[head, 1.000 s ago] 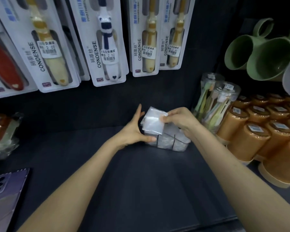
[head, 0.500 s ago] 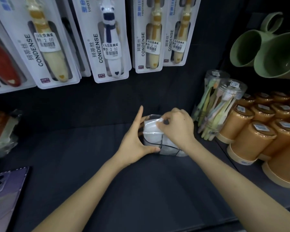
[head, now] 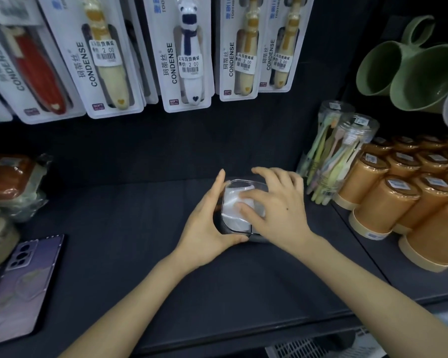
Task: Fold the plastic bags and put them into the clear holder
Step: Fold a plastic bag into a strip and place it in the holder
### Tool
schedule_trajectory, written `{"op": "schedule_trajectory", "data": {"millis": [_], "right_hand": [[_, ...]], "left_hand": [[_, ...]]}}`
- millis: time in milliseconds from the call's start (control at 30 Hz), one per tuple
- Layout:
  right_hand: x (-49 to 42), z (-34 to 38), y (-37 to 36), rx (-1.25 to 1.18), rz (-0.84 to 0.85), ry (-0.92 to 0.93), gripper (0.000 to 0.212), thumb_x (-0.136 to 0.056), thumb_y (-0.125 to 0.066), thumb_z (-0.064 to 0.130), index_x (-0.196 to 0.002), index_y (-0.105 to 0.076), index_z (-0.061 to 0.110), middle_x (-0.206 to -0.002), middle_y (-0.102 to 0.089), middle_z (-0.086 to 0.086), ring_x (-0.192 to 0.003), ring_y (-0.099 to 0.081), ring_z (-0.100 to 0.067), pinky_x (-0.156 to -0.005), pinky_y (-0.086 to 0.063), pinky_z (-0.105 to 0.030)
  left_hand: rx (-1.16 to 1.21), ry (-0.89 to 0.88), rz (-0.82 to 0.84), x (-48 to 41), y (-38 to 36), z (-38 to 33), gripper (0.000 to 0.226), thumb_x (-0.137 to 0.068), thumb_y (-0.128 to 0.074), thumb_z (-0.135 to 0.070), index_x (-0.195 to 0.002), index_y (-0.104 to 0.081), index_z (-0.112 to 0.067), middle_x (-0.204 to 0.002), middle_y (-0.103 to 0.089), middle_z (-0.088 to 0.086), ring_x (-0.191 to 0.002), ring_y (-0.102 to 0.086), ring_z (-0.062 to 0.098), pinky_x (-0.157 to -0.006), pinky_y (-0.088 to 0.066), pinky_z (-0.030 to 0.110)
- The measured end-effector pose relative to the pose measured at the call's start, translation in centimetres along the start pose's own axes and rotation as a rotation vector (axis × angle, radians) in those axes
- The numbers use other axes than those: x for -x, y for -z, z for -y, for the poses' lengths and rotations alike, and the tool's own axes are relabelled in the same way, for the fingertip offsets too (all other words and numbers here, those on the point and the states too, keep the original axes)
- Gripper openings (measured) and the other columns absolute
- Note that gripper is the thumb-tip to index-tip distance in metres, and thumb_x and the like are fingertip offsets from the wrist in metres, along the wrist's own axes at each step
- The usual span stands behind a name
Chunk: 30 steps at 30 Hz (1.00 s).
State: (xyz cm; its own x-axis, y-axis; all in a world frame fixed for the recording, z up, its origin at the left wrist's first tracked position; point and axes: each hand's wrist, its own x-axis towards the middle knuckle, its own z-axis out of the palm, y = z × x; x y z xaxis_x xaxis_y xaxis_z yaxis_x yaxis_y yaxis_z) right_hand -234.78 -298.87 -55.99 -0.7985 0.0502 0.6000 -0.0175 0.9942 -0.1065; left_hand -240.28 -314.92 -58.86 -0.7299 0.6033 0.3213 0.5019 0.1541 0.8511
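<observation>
We have the holder [head: 246, 182] standing on the dark shelf [head: 140, 254], straight ahead of us and caught between both hands. Our left hand [head: 204, 220] grips it from its left side, thumb hooked round the near lower corner and the forefinger running up the far left edge. Our right hand [head: 279, 208] comes over it from the right, flat and spread. Its fingers [head: 246, 210] are straight and lie on the folded white bag [head: 232, 202], pinching nothing.

The bag is already inside the holder. It fills the left part up near the rim, with its long side running from the near wall to the far wall. What is under our right palm we cannot tell.

The next move, as we judge it, turns on one thing: the bag lies directly beneath the right fingers, so the push goes straight down. The left hand is there to stop the holder sliding or tipping away to the left. The right hand is the one on the bag, so it should do the pressing.

Just right of the holder stand tubs of toothbrushes [head: 329, 161], close enough that a wide elbow could knock them.
</observation>
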Motion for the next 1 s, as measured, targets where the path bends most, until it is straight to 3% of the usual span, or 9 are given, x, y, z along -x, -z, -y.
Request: {"op": "schedule_trajectory", "data": {"millis": [233,367,500,633,700,800,900,1000], "right_hand": [[-0.9,1.5,0.3,0.150,0.367,-0.044,0.044,-0.061,-0.050,0.066,-0.077,-0.077,0.035,-0.136,-0.055,-0.010,-0.129,-0.045,-0.036,-0.109,-0.007,-0.053],[-1.0,2.2,1.1,0.264,0.422,-0.043,0.050,-0.069,-0.055,0.072,-0.099,-0.075,0.037,-0.153,-0.033,-0.006,-0.142,-0.021,-0.032,-0.111,0.010,-0.054],[-1.1,2.4,1.6,0.154,0.304,-0.078,0.042,-0.058,-0.076,0.063,-0.088,-0.076,0.034,-0.143,-0.047,-0.012,-0.136,-0.035,-0.037,-0.111,-0.003,-0.062],[-1.6,3.4,0.4,0.251,0.438,-0.062,0.038,-0.073,-0.063,0.063,-0.103,-0.071,0.041,-0.158,-0.020,-0.002,-0.146,-0.010,-0.030,-0.113,0.010,-0.059],[-2.0,3.6,-0.2,0.306,0.486,-0.064,0.042,-0.077,-0.057,0.064,-0.108,-0.070,0.040,-0.159,-0.016,-0.001,-0.146,-0.006,-0.030,-0.112,0.012,-0.061],[-2.5,3.3,-0.2,0.277,0.526,-0.074,0.040,-0.077,-0.057,0.066,-0.108,-0.068,0.044,-0.159,-0.016,-0.002,-0.147,-0.005,-0.029,-0.112,0.012,-0.061],[-2.0,2.2,1.2,0.138,0.422,-0.186,0.032,-0.075,-0.064,0.062,-0.101,-0.069,0.044,-0.157,-0.025,-0.003,-0.145,-0.013,-0.027,-0.114,0.007,-0.056],[-0.1,1.5,2.9,-0.007,0.223,-0.339,0.023,-0.080,-0.069,0.047,-0.097,-0.073,0.033,-0.145,-0.045,-0.002,-0.134,-0.035,-0.025,-0.114,-0.013,-0.046]], "left_hand": [[-0.026,-0.027,0.012,0.8,0.3,-0.6,0.126,-0.062,-0.090,-0.017,-0.136,-0.002,-0.070,-0.144,-0.035,-0.029,-0.133,-0.042,0.005,-0.108,-0.041,0.037],[-0.014,-0.002,0.006,1.0,0.4,-0.2,0.125,-0.063,-0.090,-0.016,-0.139,-0.004,-0.066,-0.145,-0.037,-0.025,-0.133,-0.041,0.003,-0.107,-0.042,0.036],[-0.001,0.018,0.004,1.3,0.3,0.1,0.124,-0.064,-0.089,-0.015,-0.140,-0.004,-0.063,-0.147,-0.037,-0.019,-0.132,-0.039,-0.003,-0.106,-0.040,0.023],[0.015,0.032,-0.011,1.4,0.1,0.2,0.121,-0.062,-0.090,-0.014,-0.139,-0.008,-0.058,-0.144,-0.037,-0.023,-0.128,-0.040,-0.009,-0.101,-0.039,0.013],[0.046,0.044,-0.018,1.4,0.1,0.4,0.120,-0.062,-0.090,-0.014,-0.139,-0.010,-0.058,-0.145,-0.039,-0.020,-0.130,-0.041,-0.005,-0.103,-0.041,0.020],[0.102,0.076,-0.010,1.0,0.2,0.9,0.118,-0.062,-0.089,-0.010,-0.139,-0.011,-0.054,-0.141,-0.040,-0.022,-0.131,-0.040,-0.005,-0.105,-0.039,0.019],[0.146,0.132,0.007,0.4,0.3,1.3,0.118,-0.064,-0.087,-0.008,-0.140,-0.009,-0.053,-0.144,-0.040,-0.017,-0.130,-0.041,-0.003,-0.104,-0.040,0.018],[0.164,0.189,0.024,-0.2,0.4,1.5,0.119,-0.067,-0.086,-0.011,-0.150,-0.006,-0.038,-0.149,-0.036,-0.008,-0.130,-0.040,-0.001,-0.100,-0.040,0.012]]}}
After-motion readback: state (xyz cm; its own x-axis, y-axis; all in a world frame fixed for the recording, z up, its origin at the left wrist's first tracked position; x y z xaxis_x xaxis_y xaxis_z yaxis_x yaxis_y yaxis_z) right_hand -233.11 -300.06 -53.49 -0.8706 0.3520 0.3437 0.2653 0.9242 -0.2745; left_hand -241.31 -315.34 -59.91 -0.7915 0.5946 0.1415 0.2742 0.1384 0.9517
